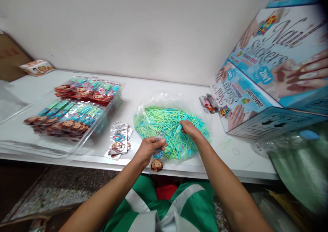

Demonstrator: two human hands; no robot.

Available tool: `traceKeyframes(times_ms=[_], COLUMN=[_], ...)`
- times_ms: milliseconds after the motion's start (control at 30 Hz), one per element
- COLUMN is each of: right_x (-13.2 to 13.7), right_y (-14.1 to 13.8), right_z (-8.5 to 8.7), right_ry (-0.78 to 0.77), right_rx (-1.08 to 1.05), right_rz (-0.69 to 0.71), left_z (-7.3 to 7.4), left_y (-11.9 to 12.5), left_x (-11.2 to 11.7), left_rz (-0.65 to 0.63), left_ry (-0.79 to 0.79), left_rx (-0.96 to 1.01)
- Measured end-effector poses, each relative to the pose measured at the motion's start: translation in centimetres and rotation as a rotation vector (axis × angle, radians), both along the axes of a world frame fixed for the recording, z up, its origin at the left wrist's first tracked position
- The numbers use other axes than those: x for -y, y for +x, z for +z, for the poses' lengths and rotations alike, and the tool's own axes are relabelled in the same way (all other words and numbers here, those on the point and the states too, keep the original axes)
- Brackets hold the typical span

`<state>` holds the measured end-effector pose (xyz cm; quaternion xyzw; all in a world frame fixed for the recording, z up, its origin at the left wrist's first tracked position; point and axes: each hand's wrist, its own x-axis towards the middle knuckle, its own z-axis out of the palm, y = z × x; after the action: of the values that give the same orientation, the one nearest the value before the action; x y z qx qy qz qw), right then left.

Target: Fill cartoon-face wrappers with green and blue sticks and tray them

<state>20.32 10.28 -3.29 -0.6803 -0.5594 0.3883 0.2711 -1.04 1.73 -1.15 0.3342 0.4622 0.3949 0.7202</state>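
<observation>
My left hand (150, 149) is closed on a small clear packet (157, 157) printed with a cartoon face, held upright near the table's front edge. My right hand (190, 129) reaches into a heap of thin green and blue sticks (166, 124) lying on a clear plastic bag (174, 100); its fingers pinch some of the sticks. Left of my hands, a small stack of empty printed packets (119, 141) lies flat on the white table (230, 157).
A clear tray (64, 150) at the left holds rows of filled packets. Nail sticker cartons (269, 71) are stacked at the right, with a few packets (208, 104) beside them. A small box (37, 67) sits far left by the wall.
</observation>
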Motion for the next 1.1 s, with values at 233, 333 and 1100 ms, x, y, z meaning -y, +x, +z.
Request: traceKeyframes(times_ms=[233,333,1100], right_x=[1.7,3.2,5.8], right_y=[-2.3,-3.3,-4.6], right_z=[1.4,1.7,2.1], right_ry=[0.023,0.029,0.234], right_rx=[-0.65,-0.825,-1.179], right_rz=[-0.094,-0.082,-0.21], left_z=[-0.1,-0.3,-1.1], left_y=[2.2,3.3,2.9], left_x=[-0.8,-1.7,-0.7], left_rz=[-0.127,-0.114,-0.207], left_ry=[0.128,0.181,0.155], left_rx=[0.069,0.097,0.202])
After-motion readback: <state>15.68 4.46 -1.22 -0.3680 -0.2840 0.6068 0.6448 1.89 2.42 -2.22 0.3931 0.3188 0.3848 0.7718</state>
